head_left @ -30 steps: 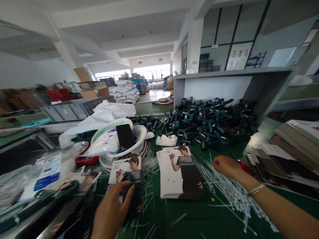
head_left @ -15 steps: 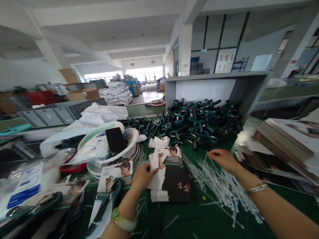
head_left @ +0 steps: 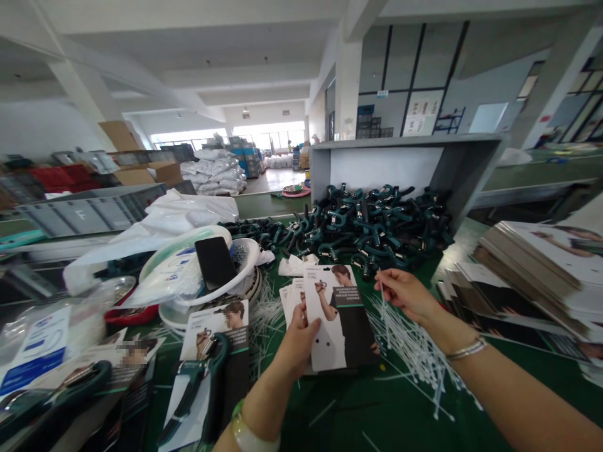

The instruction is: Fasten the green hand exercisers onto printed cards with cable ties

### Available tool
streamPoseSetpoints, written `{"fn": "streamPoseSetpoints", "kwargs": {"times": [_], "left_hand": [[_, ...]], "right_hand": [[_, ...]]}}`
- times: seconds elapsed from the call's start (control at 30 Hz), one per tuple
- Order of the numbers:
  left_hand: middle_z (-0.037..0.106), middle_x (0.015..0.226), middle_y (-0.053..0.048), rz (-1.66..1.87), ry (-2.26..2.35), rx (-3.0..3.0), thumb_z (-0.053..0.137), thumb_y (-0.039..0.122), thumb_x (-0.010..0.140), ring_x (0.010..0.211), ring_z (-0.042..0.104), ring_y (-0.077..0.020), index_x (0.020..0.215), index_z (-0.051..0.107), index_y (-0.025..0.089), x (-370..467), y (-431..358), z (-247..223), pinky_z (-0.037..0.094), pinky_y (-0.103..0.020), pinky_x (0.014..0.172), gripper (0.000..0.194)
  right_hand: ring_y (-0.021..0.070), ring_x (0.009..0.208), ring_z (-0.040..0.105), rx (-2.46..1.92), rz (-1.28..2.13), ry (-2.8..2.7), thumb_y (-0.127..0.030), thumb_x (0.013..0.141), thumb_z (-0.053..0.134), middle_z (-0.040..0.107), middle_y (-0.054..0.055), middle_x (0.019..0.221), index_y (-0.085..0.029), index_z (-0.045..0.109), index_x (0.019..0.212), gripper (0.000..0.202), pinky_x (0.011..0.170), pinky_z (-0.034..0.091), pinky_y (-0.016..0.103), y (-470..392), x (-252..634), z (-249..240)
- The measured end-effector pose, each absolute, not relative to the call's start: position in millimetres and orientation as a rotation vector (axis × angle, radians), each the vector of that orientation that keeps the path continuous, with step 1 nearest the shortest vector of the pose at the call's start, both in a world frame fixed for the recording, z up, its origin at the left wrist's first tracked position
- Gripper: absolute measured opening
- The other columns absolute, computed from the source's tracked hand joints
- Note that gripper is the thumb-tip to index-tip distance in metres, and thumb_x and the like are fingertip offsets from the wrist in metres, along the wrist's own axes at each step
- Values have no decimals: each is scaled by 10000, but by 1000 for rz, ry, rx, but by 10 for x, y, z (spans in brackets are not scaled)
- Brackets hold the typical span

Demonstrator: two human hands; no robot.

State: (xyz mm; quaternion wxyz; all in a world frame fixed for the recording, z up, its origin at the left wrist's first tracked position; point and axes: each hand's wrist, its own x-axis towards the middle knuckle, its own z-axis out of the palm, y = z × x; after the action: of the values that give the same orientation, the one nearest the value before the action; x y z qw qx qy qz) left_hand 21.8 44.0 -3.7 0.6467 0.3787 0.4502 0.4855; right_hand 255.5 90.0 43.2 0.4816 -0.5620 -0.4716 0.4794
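Note:
My left hand (head_left: 298, 339) grips the left edge of a printed packaging card (head_left: 335, 333), thumb on its face, with more cards (head_left: 289, 298) behind and beneath it. The card has small punched holes and is slightly raised. My right hand (head_left: 406, 296) pinches a white cable tie (head_left: 382, 298), held upright between thumb and fingertips. Below that hand spreads a loose heap of white cable ties (head_left: 419, 358). Left of my left hand, a dark green hand gripper (head_left: 198, 383) lies on another printed card (head_left: 240, 333).
Many green hand grippers (head_left: 362, 223) are piled before a grey open box (head_left: 471, 182). Card stacks (head_left: 527, 270) stand at right. A white basin (head_left: 247, 270) with a black phone (head_left: 215, 263) sits at left, near a red dish (head_left: 125, 314) and a grey crate (head_left: 94, 210).
My left hand has moved right and lifted the top card off the stack's face. My right hand has raised a cable tie out of the heap, shifting slightly left.

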Motion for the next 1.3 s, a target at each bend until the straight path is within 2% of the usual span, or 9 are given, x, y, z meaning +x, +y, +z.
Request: {"fn": "streamPoseSetpoints", "kwargs": {"times": [0.13,0.27,0.47,0.6,0.87,1.0,1.1,1.17,1.3], "left_hand": [[674,965,-78,1187,962,691,744,365,603,760,658,-208,1166,446,202,355,403,-9,507,-328,678,658],[695,888,-87,1242,870,666,810,328,521,730,655,-224,1177,525,162,390,375,66,496,-347,713,734],[680,1001,-83,1440,953,758,757,352,615,853,646,-230,1135,555,195,342,359,-24,491,-313,736,579],[660,1058,-80,1473,911,878,707,335,687,929,627,-231,1124,550,201,321,344,-108,478,-317,794,483],[664,980,-79,1497,899,936,665,340,733,907,621,-229,1057,544,181,317,284,-108,474,-333,804,380],[651,1031,-75,1451,839,924,663,345,737,913,619,-218,1170,487,204,323,246,-90,482,-320,794,489],[631,1095,-73,1363,747,934,649,355,750,869,629,-206,1342,323,254,328,211,-77,500,-320,749,683],[615,1136,-80,1336,732,961,632,363,764,895,627,-213,1381,262,264,335,191,-75,505,-326,753,726],[574,1211,-102,1447,899,1069,623,348,776,1070,560,-238,1326,372,208,349,185,-101,454,-339,892,621]], "right_hand": [[28,409,393,-1315,1297,-1167,-576,542,688,560,-10,631,-173,494,683,470,343,159,151,864,2248,403],[33,426,401,-1285,1386,-1211,-515,571,697,563,-12,630,-164,516,705,417,354,140,153,799,2040,397],[40,366,316,-1284,1497,-1369,-423,652,642,540,-74,514,-196,438,916,403,372,164,171,512,1763,383],[42,341,301,-1244,1544,-1338,-421,663,611,519,-95,477,-230,347,836,369,376,157,170,445,1657,382],[28,312,271,-1199,1536,-1265,-367,663,603,511,-102,473,-238,285,737,351,344,128,167,501,1646,378],[28,309,268,-1171,1515,-1241,-351,664,599,512,-99,464,-235,294,723,332,334,139,169,473,1623,421],[32,317,282,-1185,1456,-1237,-348,666,590,520,-93,473,-234,301,710,314,340,150,172,452,1576,456],[36,323,299,-1201,1405,-1261,-364,679,583,523,-88,483,-233,307,705,306,345,166,175,445,1548,456],[45,348,345,-1252,1293,-1334,-412,705,583,541,-71,511,-228,334,718,310,358,218,184,423,1565,413]]}}
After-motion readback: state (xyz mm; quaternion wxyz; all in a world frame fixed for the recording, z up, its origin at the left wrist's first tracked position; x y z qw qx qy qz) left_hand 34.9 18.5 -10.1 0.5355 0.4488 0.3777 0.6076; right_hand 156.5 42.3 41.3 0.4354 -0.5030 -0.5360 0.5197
